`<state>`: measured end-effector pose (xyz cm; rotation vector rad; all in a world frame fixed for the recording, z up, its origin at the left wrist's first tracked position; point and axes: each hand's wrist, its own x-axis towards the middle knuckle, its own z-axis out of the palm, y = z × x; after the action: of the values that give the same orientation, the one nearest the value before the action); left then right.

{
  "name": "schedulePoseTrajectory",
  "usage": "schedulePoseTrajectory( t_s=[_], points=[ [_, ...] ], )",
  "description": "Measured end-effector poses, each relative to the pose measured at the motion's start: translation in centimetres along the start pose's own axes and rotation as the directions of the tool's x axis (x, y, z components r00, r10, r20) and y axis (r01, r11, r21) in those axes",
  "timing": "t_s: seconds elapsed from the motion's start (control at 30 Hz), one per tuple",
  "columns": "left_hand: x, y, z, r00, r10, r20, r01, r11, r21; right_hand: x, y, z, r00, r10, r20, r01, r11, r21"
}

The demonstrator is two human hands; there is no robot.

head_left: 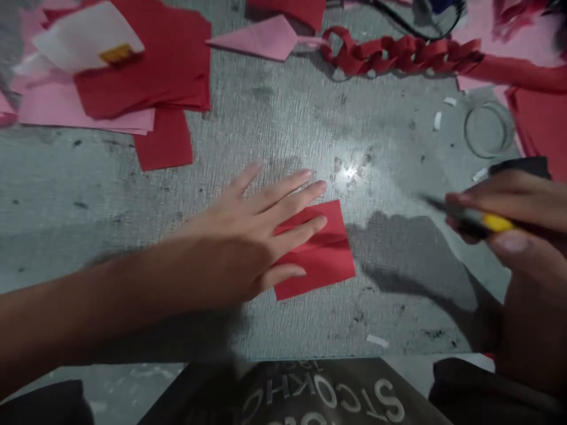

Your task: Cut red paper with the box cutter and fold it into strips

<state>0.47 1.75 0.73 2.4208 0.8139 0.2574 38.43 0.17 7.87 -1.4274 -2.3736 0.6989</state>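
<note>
Flat on a small red paper piece [325, 260] lies my left hand [261, 230], its fingers spread and pointing right. The paper shows a crease across it, and its left part is hidden under my palm. To the right, above the table, my right hand [527, 218] grips a black-and-yellow pointed tool [494, 223] that looks like a craft knife. Its thin dark tip points left towards the paper, apart from it, and is blurred by motion.
Red sheets [177, 53], pink paper [57, 106] and a white packet [88, 35] lie back left. A pink folded paper cone [261, 40], a red paper chain [398, 53] and a clear tape roll [488, 128] lie farther right. The table's near edge [310, 357] runs by my lap.
</note>
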Motion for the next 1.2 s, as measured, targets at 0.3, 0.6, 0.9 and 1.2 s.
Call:
schedulePoseTrajectory(
  t_s=[0.3,0.6,0.9,1.2],
  points=[
    [-0.3,0.0,-0.5,0.984,0.176,0.034,-0.177,0.984,0.032,1.2,-2.5,4.3,0.951,-0.283,0.127,0.243,0.933,0.264],
    [-0.3,-0.2,-0.2,0.985,0.173,0.009,-0.172,0.983,-0.058,0.8,-3.3,4.8,0.957,-0.259,0.13,0.24,0.96,0.14],
    [-0.2,0.0,-0.4,0.986,0.167,0.003,-0.166,0.98,-0.111,0.8,-3.5,4.5,0.947,-0.28,0.159,0.277,0.96,0.039],
    [-0.1,-0.6,0.1,0.999,0.036,-0.035,-0.044,0.963,-0.267,-0.4,-4.3,4.3,0.934,-0.285,0.217,0.306,0.95,-0.07]
  ],
)
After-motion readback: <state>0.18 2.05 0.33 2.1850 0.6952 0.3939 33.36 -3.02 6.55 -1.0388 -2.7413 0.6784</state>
